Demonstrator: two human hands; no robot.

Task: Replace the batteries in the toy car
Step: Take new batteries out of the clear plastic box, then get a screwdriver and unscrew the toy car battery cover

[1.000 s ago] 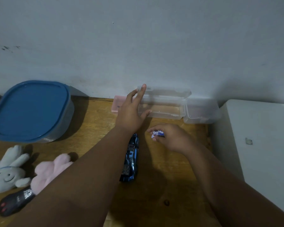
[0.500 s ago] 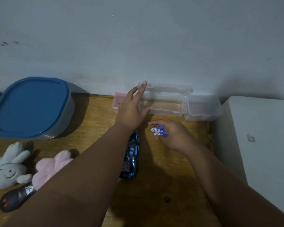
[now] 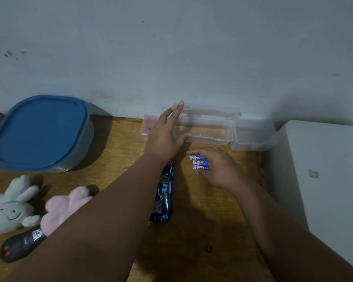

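On the wooden table, centre: glossy blue-and-black plastic toy car, lengthwise, partly under the left forearm. Left hand, fingers spread, at the clear plastic box, unchanged. Right hand grips three small blue-and-white batteries, now more exposed than before, just right of the car.

Nothing can be read: the blue-and-white batteries in the right hand carry print too small to make out, and the white mark on the dark remote is blurred.
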